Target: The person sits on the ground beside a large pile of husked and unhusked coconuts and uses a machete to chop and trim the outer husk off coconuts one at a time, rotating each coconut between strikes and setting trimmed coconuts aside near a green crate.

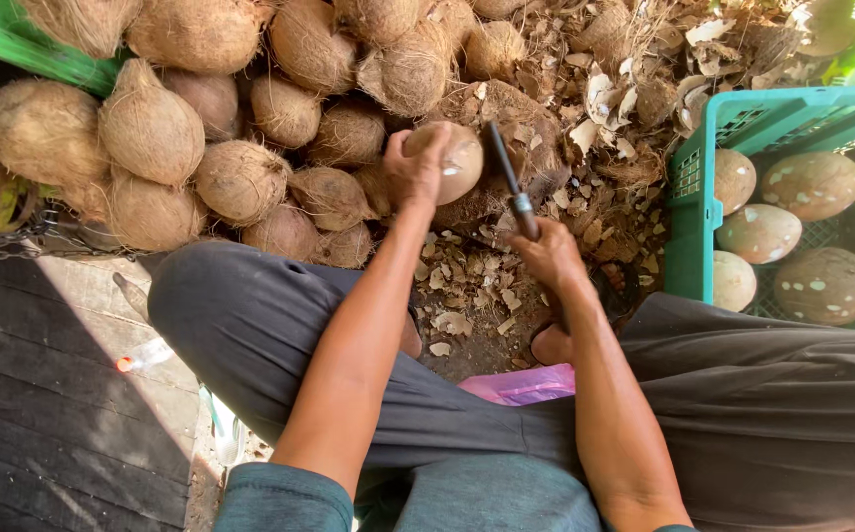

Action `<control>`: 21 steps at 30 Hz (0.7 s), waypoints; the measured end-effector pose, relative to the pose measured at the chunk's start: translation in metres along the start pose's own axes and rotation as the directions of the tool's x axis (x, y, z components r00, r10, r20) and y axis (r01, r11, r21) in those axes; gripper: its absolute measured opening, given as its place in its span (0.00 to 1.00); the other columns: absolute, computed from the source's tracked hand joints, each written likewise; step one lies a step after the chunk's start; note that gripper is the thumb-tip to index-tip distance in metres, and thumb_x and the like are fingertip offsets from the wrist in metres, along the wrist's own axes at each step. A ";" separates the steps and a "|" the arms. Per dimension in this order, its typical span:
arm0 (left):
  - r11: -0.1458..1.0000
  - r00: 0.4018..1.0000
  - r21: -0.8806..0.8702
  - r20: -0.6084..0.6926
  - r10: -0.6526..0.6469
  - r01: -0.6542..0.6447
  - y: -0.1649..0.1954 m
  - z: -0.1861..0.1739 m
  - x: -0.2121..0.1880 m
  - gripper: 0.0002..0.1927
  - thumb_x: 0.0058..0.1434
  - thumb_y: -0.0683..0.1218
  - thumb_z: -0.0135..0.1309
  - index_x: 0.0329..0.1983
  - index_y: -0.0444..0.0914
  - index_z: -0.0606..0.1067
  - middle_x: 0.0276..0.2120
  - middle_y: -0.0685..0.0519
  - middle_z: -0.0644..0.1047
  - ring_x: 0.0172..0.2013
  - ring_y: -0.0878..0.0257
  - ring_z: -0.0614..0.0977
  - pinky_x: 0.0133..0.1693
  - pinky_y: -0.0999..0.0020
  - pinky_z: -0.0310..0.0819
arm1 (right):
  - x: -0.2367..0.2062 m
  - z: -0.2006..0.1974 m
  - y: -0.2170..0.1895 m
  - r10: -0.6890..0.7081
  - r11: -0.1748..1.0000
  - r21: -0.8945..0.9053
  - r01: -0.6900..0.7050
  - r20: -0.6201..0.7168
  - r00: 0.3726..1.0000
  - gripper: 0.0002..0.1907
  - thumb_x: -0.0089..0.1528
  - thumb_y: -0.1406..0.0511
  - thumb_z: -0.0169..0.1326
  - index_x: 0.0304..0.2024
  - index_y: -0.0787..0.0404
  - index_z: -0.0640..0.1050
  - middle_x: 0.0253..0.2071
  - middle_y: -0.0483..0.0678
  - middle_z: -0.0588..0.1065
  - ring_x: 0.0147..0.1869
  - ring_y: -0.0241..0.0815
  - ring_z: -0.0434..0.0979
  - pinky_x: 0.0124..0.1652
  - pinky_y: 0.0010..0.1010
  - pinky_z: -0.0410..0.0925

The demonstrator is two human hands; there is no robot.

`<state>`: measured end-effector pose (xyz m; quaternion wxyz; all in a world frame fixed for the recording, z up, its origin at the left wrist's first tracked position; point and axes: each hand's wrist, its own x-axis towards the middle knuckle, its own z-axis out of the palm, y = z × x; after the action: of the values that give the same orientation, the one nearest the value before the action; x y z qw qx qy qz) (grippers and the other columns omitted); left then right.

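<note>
The pile (152, 128) of husked coconuts runs off the frame's top and left. The left hand (416, 169) grasps a coconut (457, 158), hiding its left side; its smooth brown shell is pale-patched, held over husk scraps (467, 286). The right hand (546, 251) clenches a knife (508, 182), handle hidden. The crate (689, 197) is cut off at right.

rough fibrous coconuts (152, 128), smooth pared coconut (452, 158), plastic crate (689, 212), dark metal blade (502, 163)

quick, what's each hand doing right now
Left hand: closed around a partly peeled coconut, holding it up.
Right hand: closed on the handle of a dark-bladed knife, blade beside the coconut.
</note>
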<state>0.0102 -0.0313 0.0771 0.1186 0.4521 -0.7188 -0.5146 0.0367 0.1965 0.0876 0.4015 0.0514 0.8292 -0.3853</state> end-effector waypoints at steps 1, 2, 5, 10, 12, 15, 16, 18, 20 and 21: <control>1.000 0.998 0.018 0.058 0.024 -0.025 -0.001 -0.008 0.007 0.45 0.37 0.79 0.58 0.50 0.45 0.76 0.45 0.50 0.80 0.47 0.54 0.81 0.46 0.49 0.76 | 0.002 -0.005 0.004 -0.108 0.994 -0.040 0.104 -0.103 0.989 0.07 0.66 0.61 0.58 0.40 0.57 0.76 0.29 0.45 0.74 0.26 0.35 0.72 0.25 0.31 0.70; 0.998 0.992 0.032 0.115 0.048 -0.052 -0.003 -0.013 0.012 0.45 0.37 0.80 0.58 0.48 0.44 0.77 0.44 0.50 0.81 0.47 0.54 0.82 0.47 0.50 0.77 | 0.006 -0.012 0.005 -0.219 0.975 -0.091 0.204 -0.202 0.955 0.07 0.66 0.63 0.57 0.41 0.58 0.74 0.30 0.46 0.74 0.26 0.36 0.73 0.24 0.31 0.71; 0.991 0.972 -0.049 0.195 0.130 -0.123 -0.007 -0.018 0.015 0.44 0.36 0.79 0.59 0.47 0.46 0.76 0.43 0.51 0.80 0.45 0.55 0.82 0.43 0.50 0.82 | 0.009 -0.035 0.004 -0.357 0.934 -0.227 0.276 -0.562 0.746 0.07 0.71 0.64 0.53 0.47 0.61 0.72 0.32 0.49 0.76 0.26 0.37 0.74 0.23 0.34 0.72; 0.995 0.968 0.042 0.237 0.081 -0.093 -0.005 -0.007 0.014 0.44 0.36 0.79 0.59 0.47 0.46 0.77 0.44 0.52 0.81 0.44 0.55 0.84 0.43 0.51 0.83 | -0.018 -0.071 -0.012 -0.169 0.890 0.292 0.351 -0.504 0.847 0.09 0.71 0.61 0.54 0.42 0.60 0.71 0.29 0.46 0.74 0.24 0.33 0.72 0.21 0.29 0.68; 0.992 0.961 0.021 0.250 0.114 -0.123 -0.005 -0.007 0.020 0.44 0.36 0.78 0.60 0.47 0.46 0.77 0.45 0.52 0.80 0.45 0.55 0.84 0.44 0.50 0.82 | -0.029 -0.060 -0.022 -0.165 0.867 0.384 0.318 -0.381 0.910 0.10 0.70 0.60 0.55 0.39 0.59 0.71 0.28 0.45 0.71 0.22 0.32 0.69 0.19 0.28 0.67; 0.994 0.968 0.004 0.227 0.106 -0.110 -0.016 -0.017 0.027 0.43 0.37 0.77 0.62 0.49 0.46 0.78 0.46 0.52 0.79 0.48 0.55 0.81 0.48 0.48 0.77 | -0.032 -0.030 -0.034 -0.198 0.889 0.390 0.242 -0.150 0.969 0.08 0.67 0.59 0.53 0.40 0.56 0.74 0.26 0.42 0.70 0.21 0.32 0.66 0.20 0.26 0.65; 0.995 0.970 -0.084 0.231 0.077 -0.059 -0.021 -0.021 0.029 0.43 0.36 0.77 0.63 0.48 0.46 0.78 0.45 0.52 0.80 0.48 0.55 0.82 0.49 0.49 0.77 | -0.031 -0.021 -0.034 -0.195 0.902 0.379 0.204 -0.062 0.979 0.10 0.68 0.59 0.53 0.40 0.58 0.73 0.25 0.43 0.70 0.21 0.33 0.66 0.20 0.27 0.65; 0.973 0.971 -0.222 0.213 0.110 -0.062 -0.031 -0.026 0.032 0.42 0.37 0.77 0.63 0.47 0.44 0.79 0.44 0.51 0.81 0.48 0.55 0.83 0.52 0.50 0.76 | -0.024 -0.007 -0.031 -0.197 0.926 0.347 0.150 0.102 0.975 0.14 0.69 0.57 0.54 0.40 0.62 0.72 0.24 0.45 0.70 0.20 0.35 0.67 0.20 0.28 0.65; 0.946 0.970 -0.294 0.151 0.190 -0.139 -0.040 -0.028 0.033 0.41 0.41 0.76 0.64 0.46 0.41 0.81 0.45 0.50 0.82 0.51 0.55 0.81 0.54 0.50 0.72 | -0.014 -0.005 -0.022 -0.070 0.992 0.116 0.058 0.096 0.993 0.13 0.67 0.56 0.55 0.42 0.60 0.75 0.24 0.44 0.70 0.21 0.35 0.66 0.21 0.29 0.64; 0.946 0.969 -0.291 0.157 0.193 -0.142 -0.044 -0.028 0.033 0.41 0.40 0.76 0.65 0.45 0.42 0.81 0.44 0.50 0.82 0.49 0.55 0.82 0.53 0.49 0.74 | -0.010 -0.007 -0.017 -0.005 1.000 -0.002 0.005 0.081 0.997 0.13 0.67 0.56 0.55 0.44 0.59 0.77 0.24 0.44 0.70 0.22 0.35 0.66 0.21 0.29 0.64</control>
<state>0.0325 -0.0773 0.0428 0.1577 0.3189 -0.6831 -0.6378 0.0325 0.1916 0.1067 0.4340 0.0330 0.8128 -0.3871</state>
